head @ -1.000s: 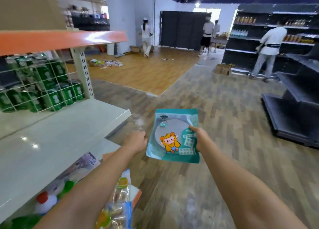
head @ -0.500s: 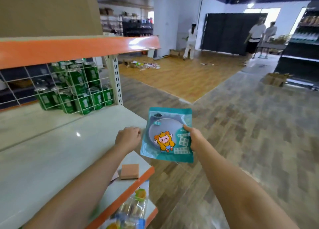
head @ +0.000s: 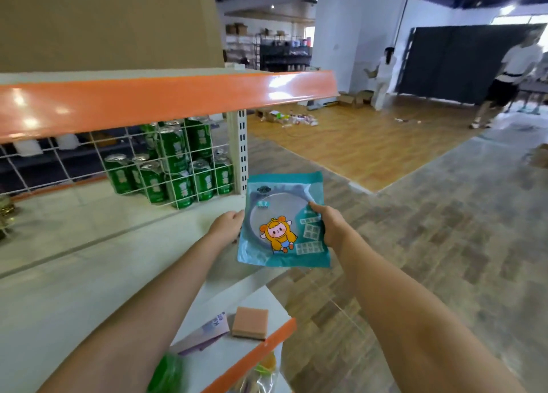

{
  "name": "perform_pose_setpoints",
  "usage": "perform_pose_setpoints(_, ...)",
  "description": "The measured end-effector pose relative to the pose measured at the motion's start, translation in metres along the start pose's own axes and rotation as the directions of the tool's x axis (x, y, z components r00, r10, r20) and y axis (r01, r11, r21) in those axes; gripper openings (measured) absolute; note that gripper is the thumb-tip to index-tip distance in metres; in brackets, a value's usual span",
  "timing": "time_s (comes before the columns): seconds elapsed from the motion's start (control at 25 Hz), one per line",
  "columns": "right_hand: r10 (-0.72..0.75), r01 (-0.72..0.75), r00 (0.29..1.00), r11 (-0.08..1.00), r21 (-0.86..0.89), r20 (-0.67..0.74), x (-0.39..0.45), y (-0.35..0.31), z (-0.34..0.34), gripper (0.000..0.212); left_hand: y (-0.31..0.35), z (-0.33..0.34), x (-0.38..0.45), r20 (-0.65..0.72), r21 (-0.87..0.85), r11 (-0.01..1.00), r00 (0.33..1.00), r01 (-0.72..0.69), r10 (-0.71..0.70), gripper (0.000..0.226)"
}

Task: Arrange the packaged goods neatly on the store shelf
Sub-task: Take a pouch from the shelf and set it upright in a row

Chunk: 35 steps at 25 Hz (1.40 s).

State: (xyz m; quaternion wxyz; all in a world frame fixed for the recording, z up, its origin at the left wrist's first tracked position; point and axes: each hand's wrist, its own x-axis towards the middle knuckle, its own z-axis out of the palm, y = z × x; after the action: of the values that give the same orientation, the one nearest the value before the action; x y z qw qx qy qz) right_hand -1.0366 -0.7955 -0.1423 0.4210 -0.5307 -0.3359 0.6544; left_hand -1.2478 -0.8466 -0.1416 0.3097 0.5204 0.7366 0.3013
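A teal flat packet (head: 284, 219) with a cartoon figure and a round clear window is held upright in front of me, just off the right end of the white shelf (head: 89, 259). My right hand (head: 329, 226) grips its right edge. My left hand (head: 228, 225) grips its left edge, above the shelf's corner. The white shelf board is bare in front of the cans.
Green cans (head: 175, 167) stand stacked behind a white wire grid at the shelf's back. An orange-edged shelf (head: 166, 96) hangs above. A lower shelf (head: 243, 360) holds a pink block (head: 250, 323) and packets. People stand far off on the wooden floor.
The view has swung left toward the shelf. The packet, still held by both hands, has come closer to the shelf's right end and the cans.
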Motion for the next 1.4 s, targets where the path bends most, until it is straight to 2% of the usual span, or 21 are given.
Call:
perform_pose_setpoints(0.12, 0.007, -0.004, 0.998, 0.999, -0.045, 0.064, 0.021, -0.01, 0.011, 0.018, 0.007, 0.0, 0.01, 0.01, -0.357, 0.925, 0.99, 0.132, -0.138, 0.031)
perform_pose_setpoints(0.24, 0.052, -0.026, 0.984, 0.988, -0.153, 0.17, 0.048, -0.024, 0.021, 0.02, 0.005, 0.0, 0.019, -0.028, -0.524, 0.832, 0.973, 0.18, -0.228, 0.015)
perform_pose_setpoints(0.36, 0.095, -0.019, 0.964, 0.956, -0.294, 0.248, 0.076, -0.032, 0.031, 0.021, -0.004, 0.002, 0.025, -0.09, -0.582, 0.787, 0.945, 0.206, -0.314, 0.018)
perform_pose_setpoints(0.48, 0.051, 0.068, 0.966, 0.897, -0.437, 0.255, 0.093, -0.031, 0.035, 0.022, -0.012, 0.005, 0.023, -0.163, -0.572, 0.784, 0.904, 0.239, -0.395, 0.019)
perform_pose_setpoints(0.6, 0.048, 0.125, 0.951, 0.845, -0.52, 0.306, 0.105, -0.023, 0.037, 0.02, -0.02, 0.011, 0.016, -0.237, -0.58, 0.771, 0.851, 0.263, -0.468, 0.013)
perform_pose_setpoints(0.68, 0.034, 0.148, 0.951, 0.823, -0.548, 0.308, 0.111, -0.016, 0.038, 0.019, -0.03, 0.016, 0.012, -0.28, -0.598, 0.756, 0.814, 0.267, -0.509, 0.016)
perform_pose_setpoints(0.8, 0.026, 0.143, 0.957, 0.821, -0.552, 0.288, 0.12, -0.009, 0.034, 0.026, -0.04, 0.023, 0.007, -0.353, -0.504, 0.805, 0.777, 0.311, -0.521, 0.019)
perform_pose_setpoints(1.0, 0.022, 0.137, 0.964, 0.814, -0.564, 0.266, 0.127, -0.003, 0.019, 0.026, -0.042, 0.035, 0.0, -0.471, -0.104, 0.893, 0.769, 0.438, -0.432, 0.021)
perform_pose_setpoints(1.2, 0.044, 0.103, 0.971, 0.811, -0.576, 0.235, 0.134, 0.004, 0.01, 0.025, -0.044, 0.039, -0.003, -0.528, 0.134, 0.892, 0.793, 0.431, -0.304, 0.021)
perform_pose_setpoints(1.4, 0.062, 0.088, 0.972, 0.795, -0.601, 0.225, 0.136, 0.006, 0.007, 0.02, -0.048, 0.043, 0.0, -0.557, 0.297, 0.831, 0.792, 0.47, -0.249, 0.029)
